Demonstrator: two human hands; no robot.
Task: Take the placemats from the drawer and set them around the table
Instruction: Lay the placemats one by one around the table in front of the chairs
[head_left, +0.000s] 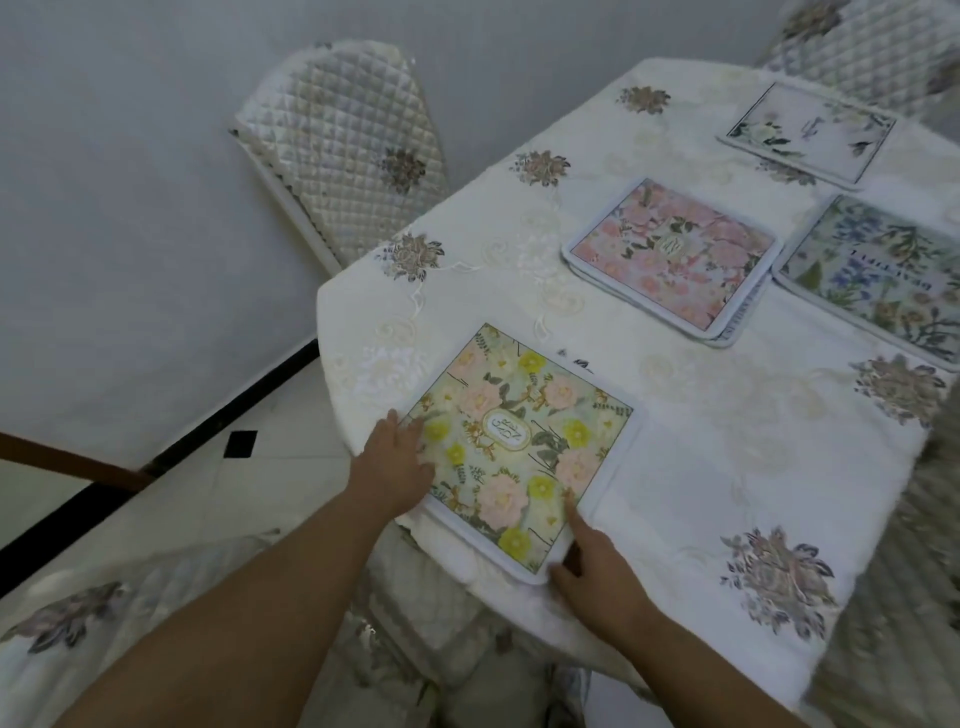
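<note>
The table (691, 525) is covered by a white tablecloth (727, 415) with sewn brown flowers (779, 577). On the cloth lie a yellow and pink flower placemat (519, 447) at the near left edge, a pile topped by a pink placemat (675, 254) in the middle, a blue flower placemat (878, 280) on the right, and a pale placemat (808, 130) far away.

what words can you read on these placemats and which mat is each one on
"GAR DEN", in two lines, on the oval badge in the middle of the yellow and pink placemat.
Pink placemat: lettering on its centre emblem, too blurred to read.
Blue and green placemat: a row of dark capitals, too blurred to read.
Pale placemat at the far end: a small dark mark, too blurred to read.
</note>
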